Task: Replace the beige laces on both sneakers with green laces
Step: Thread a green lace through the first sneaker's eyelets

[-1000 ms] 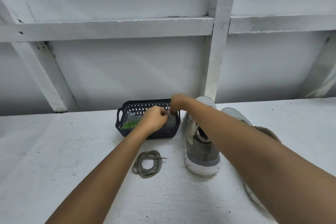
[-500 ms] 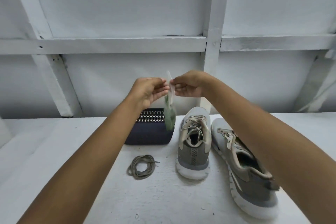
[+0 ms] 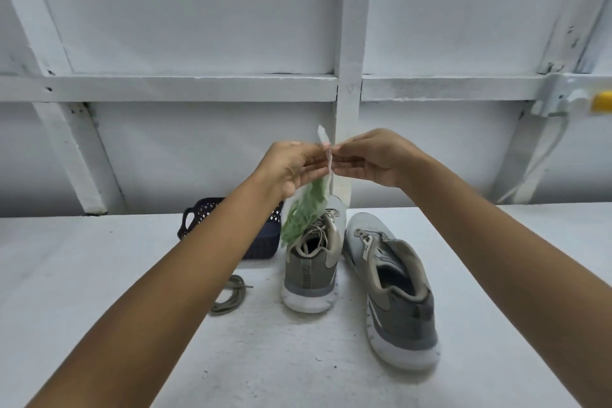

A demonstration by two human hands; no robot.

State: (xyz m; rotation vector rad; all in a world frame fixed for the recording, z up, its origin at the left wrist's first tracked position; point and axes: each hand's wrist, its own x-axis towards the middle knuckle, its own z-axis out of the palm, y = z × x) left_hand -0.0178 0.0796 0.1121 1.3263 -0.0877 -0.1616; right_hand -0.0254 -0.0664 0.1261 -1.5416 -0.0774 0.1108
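A clear plastic bag of green laces (image 3: 304, 212) hangs in the air above the table. My left hand (image 3: 293, 169) and my right hand (image 3: 371, 159) both pinch its top edge from either side. Below it stand two grey sneakers. The left sneaker (image 3: 311, 272) still carries its beige lace. The right sneaker (image 3: 394, 288) lies angled to the right, with no lace showing in its eyelets. A loose beige lace (image 3: 228, 296) lies coiled on the table, partly hidden by my left forearm.
A dark perforated basket (image 3: 202, 219) sits behind my left forearm near the wall. The white table (image 3: 99, 258) ends at a white framed wall (image 3: 198, 89). A yellow object (image 3: 601, 103) is fixed to the wall at far right.
Both hands lifted the bag of green laces out of the basket and raised it above the sneakers. The view shifted, so both sneakers now show fully.
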